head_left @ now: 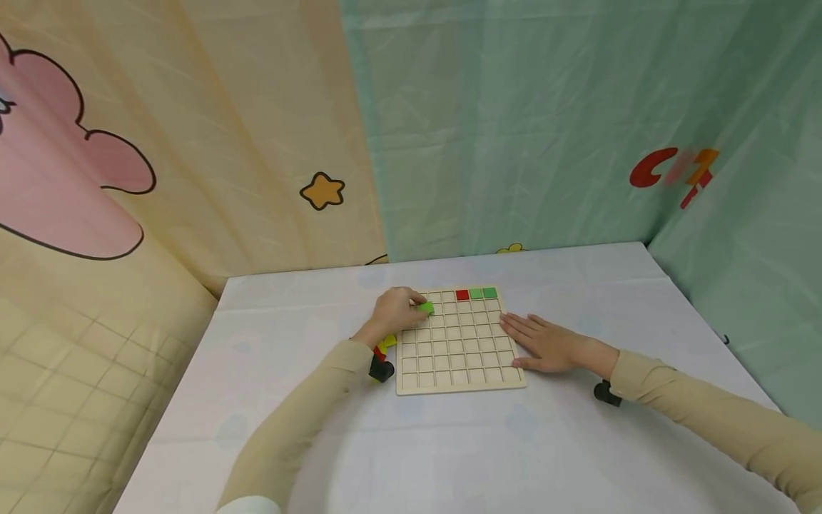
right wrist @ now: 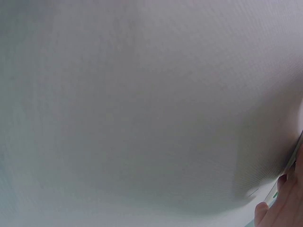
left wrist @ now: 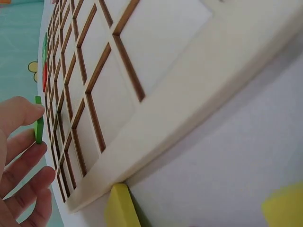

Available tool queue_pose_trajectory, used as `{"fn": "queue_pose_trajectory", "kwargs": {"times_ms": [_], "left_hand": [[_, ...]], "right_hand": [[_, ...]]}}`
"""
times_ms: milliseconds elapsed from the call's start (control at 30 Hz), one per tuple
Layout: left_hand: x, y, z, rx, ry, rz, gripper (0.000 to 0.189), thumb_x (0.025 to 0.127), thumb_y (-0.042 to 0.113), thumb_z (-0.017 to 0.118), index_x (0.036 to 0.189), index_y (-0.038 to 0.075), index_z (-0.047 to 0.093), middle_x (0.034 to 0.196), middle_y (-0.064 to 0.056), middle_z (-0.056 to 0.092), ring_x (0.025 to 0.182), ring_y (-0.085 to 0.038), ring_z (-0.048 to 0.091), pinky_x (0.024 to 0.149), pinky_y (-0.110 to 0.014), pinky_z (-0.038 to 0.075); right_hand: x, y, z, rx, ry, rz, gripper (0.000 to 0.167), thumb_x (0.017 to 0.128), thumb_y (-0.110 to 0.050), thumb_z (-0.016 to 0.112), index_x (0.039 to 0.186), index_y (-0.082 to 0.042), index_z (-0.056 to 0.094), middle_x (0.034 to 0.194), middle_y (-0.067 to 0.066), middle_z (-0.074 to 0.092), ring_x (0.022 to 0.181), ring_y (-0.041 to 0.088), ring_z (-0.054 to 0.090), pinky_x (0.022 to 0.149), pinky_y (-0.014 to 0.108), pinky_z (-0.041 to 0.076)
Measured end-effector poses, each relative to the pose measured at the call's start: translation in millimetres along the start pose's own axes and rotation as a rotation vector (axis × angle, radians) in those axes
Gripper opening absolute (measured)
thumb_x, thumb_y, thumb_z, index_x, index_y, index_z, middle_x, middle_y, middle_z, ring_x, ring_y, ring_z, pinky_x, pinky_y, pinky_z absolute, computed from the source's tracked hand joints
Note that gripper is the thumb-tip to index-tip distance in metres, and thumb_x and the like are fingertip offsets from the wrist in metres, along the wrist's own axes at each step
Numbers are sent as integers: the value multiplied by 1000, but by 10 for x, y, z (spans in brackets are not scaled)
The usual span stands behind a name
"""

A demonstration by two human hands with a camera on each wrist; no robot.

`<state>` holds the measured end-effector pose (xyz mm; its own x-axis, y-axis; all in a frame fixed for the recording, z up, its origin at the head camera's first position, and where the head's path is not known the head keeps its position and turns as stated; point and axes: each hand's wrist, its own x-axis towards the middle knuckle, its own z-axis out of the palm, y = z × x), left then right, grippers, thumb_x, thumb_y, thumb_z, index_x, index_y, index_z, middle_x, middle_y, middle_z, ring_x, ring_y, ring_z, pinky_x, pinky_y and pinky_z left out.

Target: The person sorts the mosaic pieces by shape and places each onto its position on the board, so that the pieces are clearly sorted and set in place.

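Note:
A pale wooden grid board (head_left: 454,347) lies on the table. My left hand (head_left: 393,311) pinches a small green tile (head_left: 427,308) between thumb and fingers over the board's upper left part. In the left wrist view the same green tile (left wrist: 39,120) stands on edge by the fingertips, the other fingers loosely bent. Straight-fingered, my right hand (head_left: 546,345) rests against the board's right edge. A red tile (head_left: 462,295) and two green tiles (head_left: 483,293) sit side by side in the back row, at the right. The right wrist view shows mostly white cloth and part of the hand (right wrist: 282,208).
Loose yellow (head_left: 389,341) and red (head_left: 379,354) tiles lie left of the board, partly hidden by the left wrist and its black device (head_left: 382,370). White cloth covers the table (head_left: 449,457). Printed curtains (head_left: 514,143) hang behind and at both sides.

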<state>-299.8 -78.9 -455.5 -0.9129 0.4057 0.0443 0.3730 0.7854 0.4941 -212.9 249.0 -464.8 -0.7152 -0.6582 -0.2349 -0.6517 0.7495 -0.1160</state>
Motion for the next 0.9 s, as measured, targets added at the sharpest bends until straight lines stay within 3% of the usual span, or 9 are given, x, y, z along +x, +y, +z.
{"fn": "queue_pose_trajectory", "kwargs": {"times_ms": [333,600,900], "left_hand": [[128,150,59,-14,-3,12,28,85,31,72,109,15,74,113,-4,69,95,-17,65,82,-34,52],[223,224,75,-26,-7,20,27,86,28,70,108,13,74,114,-5,69,101,-20,65,83,-36,53],[360,218,138,-30,-19,20,27,86,26,70,109,13,74,113,-5,70,105,-23,64,87,-38,52]], "right_hand": [[-20,9,19,12,76,-33,78,99,-52,41,151,1,20,159,20,19,146,37,21,113,58,21],[0,24,36,19,28,-6,80,98,-55,39,153,-3,15,162,14,11,148,33,14,117,54,17],[-5,-2,-2,18,19,-10,79,99,-53,40,153,0,16,161,17,13,148,36,15,116,57,17]]}}
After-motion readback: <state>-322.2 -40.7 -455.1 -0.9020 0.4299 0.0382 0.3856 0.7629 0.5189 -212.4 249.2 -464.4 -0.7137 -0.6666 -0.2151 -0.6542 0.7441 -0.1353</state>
